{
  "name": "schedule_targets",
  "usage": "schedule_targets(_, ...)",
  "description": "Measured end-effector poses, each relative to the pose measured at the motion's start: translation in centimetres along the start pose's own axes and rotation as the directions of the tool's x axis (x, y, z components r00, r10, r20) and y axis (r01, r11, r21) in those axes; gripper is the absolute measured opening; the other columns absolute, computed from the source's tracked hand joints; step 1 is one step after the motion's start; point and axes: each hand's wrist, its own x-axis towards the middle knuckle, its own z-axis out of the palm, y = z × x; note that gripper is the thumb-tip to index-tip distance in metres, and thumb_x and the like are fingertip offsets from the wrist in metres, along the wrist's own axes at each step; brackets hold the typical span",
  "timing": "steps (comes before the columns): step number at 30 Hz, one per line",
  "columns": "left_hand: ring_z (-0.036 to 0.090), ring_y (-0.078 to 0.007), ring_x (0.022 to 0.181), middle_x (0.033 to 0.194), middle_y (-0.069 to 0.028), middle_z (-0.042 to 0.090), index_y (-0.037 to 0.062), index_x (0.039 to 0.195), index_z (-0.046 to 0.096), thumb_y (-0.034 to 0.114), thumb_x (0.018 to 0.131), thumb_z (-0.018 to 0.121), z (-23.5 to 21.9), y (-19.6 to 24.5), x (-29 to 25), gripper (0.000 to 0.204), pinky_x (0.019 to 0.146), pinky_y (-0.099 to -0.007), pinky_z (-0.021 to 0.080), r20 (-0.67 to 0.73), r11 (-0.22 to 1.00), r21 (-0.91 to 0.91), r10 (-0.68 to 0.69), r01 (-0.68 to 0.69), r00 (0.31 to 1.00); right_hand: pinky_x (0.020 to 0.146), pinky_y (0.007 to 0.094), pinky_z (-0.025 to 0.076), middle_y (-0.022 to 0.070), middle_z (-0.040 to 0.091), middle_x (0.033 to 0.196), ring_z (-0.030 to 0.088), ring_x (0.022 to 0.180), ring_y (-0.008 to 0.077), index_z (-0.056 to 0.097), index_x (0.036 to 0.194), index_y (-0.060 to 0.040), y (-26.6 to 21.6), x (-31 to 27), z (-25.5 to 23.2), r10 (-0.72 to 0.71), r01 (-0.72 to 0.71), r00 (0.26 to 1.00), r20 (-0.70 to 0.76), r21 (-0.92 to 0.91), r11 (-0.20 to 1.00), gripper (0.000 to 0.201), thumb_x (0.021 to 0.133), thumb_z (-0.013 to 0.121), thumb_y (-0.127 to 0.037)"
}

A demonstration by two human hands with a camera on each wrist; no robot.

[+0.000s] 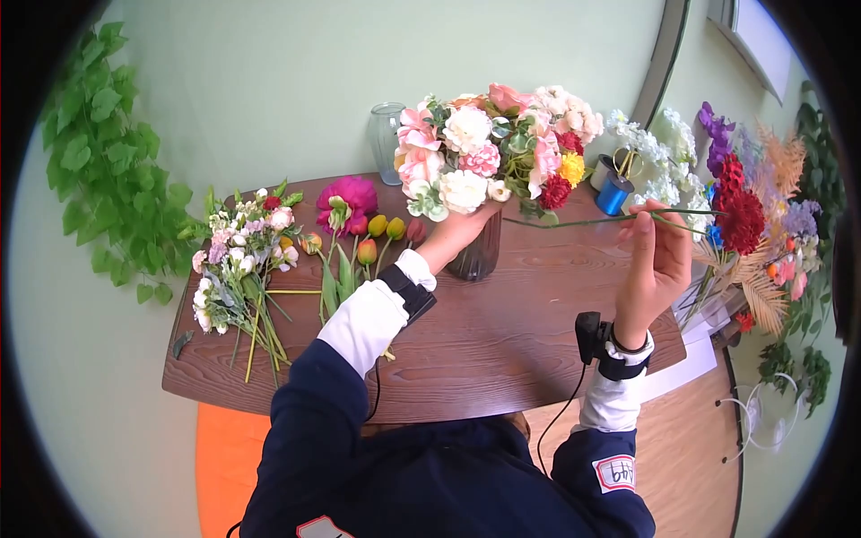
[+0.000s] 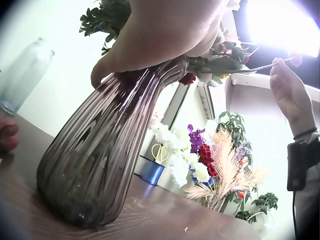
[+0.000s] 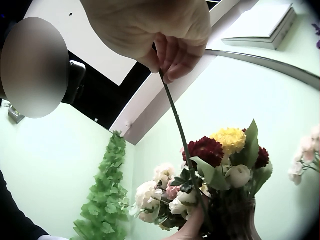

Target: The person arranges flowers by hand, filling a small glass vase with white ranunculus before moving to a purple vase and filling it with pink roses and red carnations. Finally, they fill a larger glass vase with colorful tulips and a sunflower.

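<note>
A ribbed, smoky purple glass vase (image 2: 95,160) stands on the table, full of artificial flowers (image 1: 484,152) in pink, white, red and yellow. My left hand (image 1: 459,237) grips the vase at its neck, just under the blooms. To the right, my right hand (image 1: 656,269) pinches a long green stem between thumb and fingers. That stem carries a dark red flower (image 1: 743,222) beyond the hand, while its bare end reaches back to the bouquet. In the right wrist view the stem (image 3: 175,116) slants down from the fingertips, passing in front of the bouquet.
Small pale flowers (image 1: 242,260), a magenta peony (image 1: 347,204) and several tulips (image 1: 368,251) lie on the table's left. Behind stands a clear glass vase (image 1: 387,143). A blue ribbon spool (image 1: 614,195) sits at the back right, near white flowers (image 1: 659,157) and more colourful stems.
</note>
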Motion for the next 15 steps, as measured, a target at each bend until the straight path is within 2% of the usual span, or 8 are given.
schedule_targets(1, 0.053, -0.0142, 0.098, 0.106, -0.0052, 0.06, 0.0008, 0.114, 0.054, 0.018, 0.088, 0.059, 0.1, 0.0, -0.1, 0.032, 0.085, -0.0275, 0.041, -0.044, 0.993, -0.118, 0.003, -0.009, 0.999, 0.063, 0.0197, 0.047, 0.011, 0.064, 0.091, 0.058, 0.071, 0.0089, 0.056, 0.103, 0.0038, -0.1, 0.1, 0.1, -0.014, 0.014, 1.0, -0.015, -0.011, 1.0, 0.017, 0.088, 0.057, -0.004)
schedule_targets(2, 0.053, -0.0142, 0.098, 0.106, -0.0052, 0.06, 0.0008, 0.114, 0.054, 0.018, 0.088, 0.059, 0.1, 0.0, -0.2, 0.032, 0.085, -0.0275, 0.041, -0.042, 0.993, -0.118, 0.004, -0.008, 0.999, 0.063, 0.0197, 0.047, 0.011, 0.064, 0.091, 0.058, 0.071, 0.0089, 0.056, 0.103, 0.0038, -0.3, 0.1, 0.2, -0.014, 0.014, 1.0, -0.017, -0.011, 1.0, 0.017, 0.088, 0.057, -0.004)
schedule_targets(4, 0.053, -0.0131, 0.095, 0.106, -0.0057, 0.059, -0.0015, 0.113, 0.054, 0.018, 0.09, 0.056, -0.1, 1.1, -0.4, 0.03, 0.084, -0.027, 0.041, -0.017, 0.985, -0.141, -0.105, 0.102, 0.994, 0.063, 0.0205, 0.048, 0.0118, 0.064, 0.091, 0.059, 0.074, 0.0098, 0.055, 0.104, 0.0049, -0.5, 0.2, 0.6, -0.056, 0.056, 0.997, -0.044, 0.006, 0.998, 0.017, 0.088, 0.057, -0.002)
schedule_targets(5, 0.051, -0.0119, 0.096, 0.107, -0.0064, 0.058, -0.004, 0.112, 0.053, 0.02, 0.092, 0.052, 0.0, 1.0, -0.4, 0.031, 0.084, -0.027, 0.039, -0.021, 0.979, -0.175, -0.108, 0.103, 0.994, 0.063, 0.0205, 0.048, 0.0118, 0.064, 0.091, 0.059, 0.074, 0.0098, 0.055, 0.104, 0.0049, -0.8, 0.1, 0.7, -0.054, 0.054, 0.997, -0.046, 0.004, 0.999, 0.017, 0.088, 0.057, -0.002)
schedule_targets(8, 0.049, -0.0126, 0.101, 0.11, -0.0054, 0.057, -0.002, 0.116, 0.052, 0.024, 0.093, 0.052, -0.3, 0.7, -0.2, 0.035, 0.09, -0.027, 0.037, 0.011, 0.968, -0.171, -0.183, 0.183, 0.983, 0.064, 0.0227, 0.049, 0.0147, 0.064, 0.092, 0.06, 0.076, 0.0129, 0.054, 0.104, 0.0073, -1.5, -0.2, 1.1, -0.109, 0.109, 0.994, -0.001, -0.01, 0.994, 0.018, 0.087, 0.055, 0.004)
schedule_targets(11, 0.048, -0.0126, 0.101, 0.109, -0.0059, 0.056, -0.0038, 0.117, 0.05, 0.026, 0.094, 0.05, -0.1, 0.9, -0.3, 0.037, 0.09, -0.0255, 0.036, -0.004, 0.946, -0.2, -0.261, 0.255, 0.965, 0.067, 0.0263, 0.051, 0.0193, 0.062, 0.095, 0.061, 0.078, 0.0179, 0.052, 0.105, 0.0104, -2.1, -0.1, 1.5, -0.301, 0.297, 0.95, 0.083, 0.057, 0.953, 0.02, 0.085, 0.052, 0.011)
schedule_targets(15, 0.046, -0.0142, 0.105, 0.115, -0.0077, 0.052, -0.0035, 0.121, 0.045, 0.03, 0.094, 0.051, 0.0, 1.3, -0.1, 0.043, 0.092, -0.0268, 0.035, 0.002, 0.945, -0.198, -0.267, 0.262, 0.964, 0.066, 0.0266, 0.051, 0.0185, 0.062, 0.094, 0.061, 0.08, 0.019, 0.052, 0.105, 0.0101, -2.8, 0.9, 2.3, -0.361, 0.365, 0.926, 0.111, -0.016, 0.931, 0.02, 0.085, 0.052, 0.011)
